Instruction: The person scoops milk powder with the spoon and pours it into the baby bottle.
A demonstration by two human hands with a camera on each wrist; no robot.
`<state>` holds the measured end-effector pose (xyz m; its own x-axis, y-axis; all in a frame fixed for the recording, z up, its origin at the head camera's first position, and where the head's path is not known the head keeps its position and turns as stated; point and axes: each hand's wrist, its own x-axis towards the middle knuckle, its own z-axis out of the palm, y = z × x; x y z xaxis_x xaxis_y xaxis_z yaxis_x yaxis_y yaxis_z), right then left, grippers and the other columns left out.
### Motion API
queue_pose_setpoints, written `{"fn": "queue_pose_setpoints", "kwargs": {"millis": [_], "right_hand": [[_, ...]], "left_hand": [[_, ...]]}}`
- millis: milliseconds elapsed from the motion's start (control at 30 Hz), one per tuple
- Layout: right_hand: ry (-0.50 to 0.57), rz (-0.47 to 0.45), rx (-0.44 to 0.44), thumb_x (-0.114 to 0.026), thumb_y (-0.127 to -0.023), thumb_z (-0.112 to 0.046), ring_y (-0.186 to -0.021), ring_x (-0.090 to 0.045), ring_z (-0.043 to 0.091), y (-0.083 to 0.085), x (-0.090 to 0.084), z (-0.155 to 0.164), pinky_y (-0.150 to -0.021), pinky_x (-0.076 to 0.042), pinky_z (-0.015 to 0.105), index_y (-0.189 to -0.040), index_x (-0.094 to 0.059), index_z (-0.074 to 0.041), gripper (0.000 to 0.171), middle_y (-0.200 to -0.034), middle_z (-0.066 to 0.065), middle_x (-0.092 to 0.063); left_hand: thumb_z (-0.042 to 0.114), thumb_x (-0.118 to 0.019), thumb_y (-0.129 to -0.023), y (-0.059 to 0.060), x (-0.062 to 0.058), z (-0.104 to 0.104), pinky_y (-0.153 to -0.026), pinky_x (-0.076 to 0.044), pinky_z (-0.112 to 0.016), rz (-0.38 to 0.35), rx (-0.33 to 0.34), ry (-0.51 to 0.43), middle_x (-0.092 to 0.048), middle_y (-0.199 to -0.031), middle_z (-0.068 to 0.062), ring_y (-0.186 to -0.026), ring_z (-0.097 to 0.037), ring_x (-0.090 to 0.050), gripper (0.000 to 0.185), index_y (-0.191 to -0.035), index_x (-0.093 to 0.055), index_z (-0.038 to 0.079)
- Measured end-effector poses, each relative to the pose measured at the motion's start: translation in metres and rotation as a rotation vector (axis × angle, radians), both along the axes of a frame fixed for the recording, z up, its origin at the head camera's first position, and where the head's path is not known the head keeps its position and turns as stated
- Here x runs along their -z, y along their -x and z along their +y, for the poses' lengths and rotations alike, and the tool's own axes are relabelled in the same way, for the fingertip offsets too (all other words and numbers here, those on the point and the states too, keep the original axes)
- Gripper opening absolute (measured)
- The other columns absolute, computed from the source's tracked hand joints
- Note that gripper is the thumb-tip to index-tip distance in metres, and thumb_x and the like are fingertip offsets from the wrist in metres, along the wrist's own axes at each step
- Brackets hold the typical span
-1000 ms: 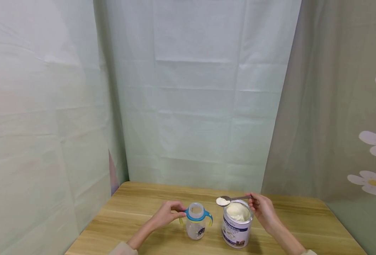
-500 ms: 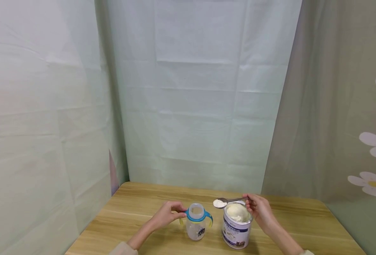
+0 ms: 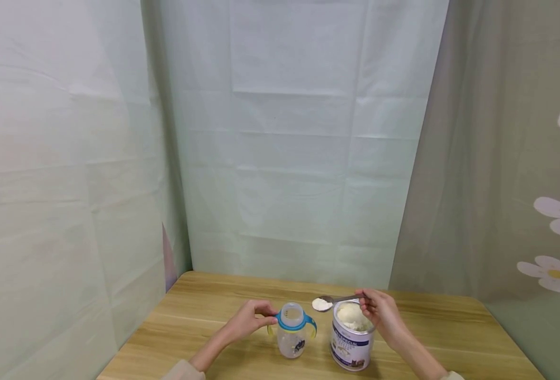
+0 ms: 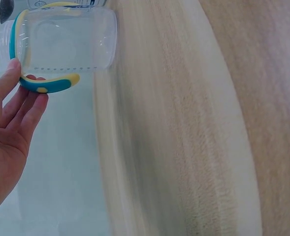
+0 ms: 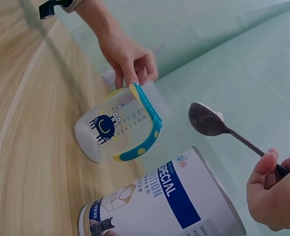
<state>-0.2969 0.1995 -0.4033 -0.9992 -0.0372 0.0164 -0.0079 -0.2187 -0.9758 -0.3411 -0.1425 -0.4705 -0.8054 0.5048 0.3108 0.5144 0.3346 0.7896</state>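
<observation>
right hand [image 3: 383, 315] pinches spoon [image 3: 343, 298], its heaped powder [image 3: 321, 304] raised between can [image 3: 351, 349] and bottle [image 3: 290, 343] | left hand [image 3: 251, 319] pinches upright bottle's left handle [image 4: 56, 85] | bottle left of can | risk: an early wrist tilt could spill powder onto table [image 3: 451, 338]

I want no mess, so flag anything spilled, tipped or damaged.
Nothing stands out. The bottle and can stand upright on the table, the scooped powder sits in the spoon, and no spill or damage is visible.
</observation>
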Motion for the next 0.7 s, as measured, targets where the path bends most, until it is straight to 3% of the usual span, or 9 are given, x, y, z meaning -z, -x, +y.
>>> {"fn": "queue_pose_setpoints", "kwargs": {"millis": [700], "right_hand": [[-0.034,0.007,-0.096,-0.042,-0.102,-0.013,-0.069,-0.052,0.004,0.0019,-0.0025,-0.0076,-0.064,-0.047,0.013,-0.105,-0.063,0.002,0.026,-0.079,-0.003,-0.057]], "left_hand": [[0.022,-0.07,-0.089,0.0009,0.0011,-0.0008,-0.075,-0.053,-0.021,0.026,-0.001,0.027,-0.073,-0.094,-0.004,-0.086,-0.003,-0.066,0.013,-0.093,-0.072,0.01]]}}
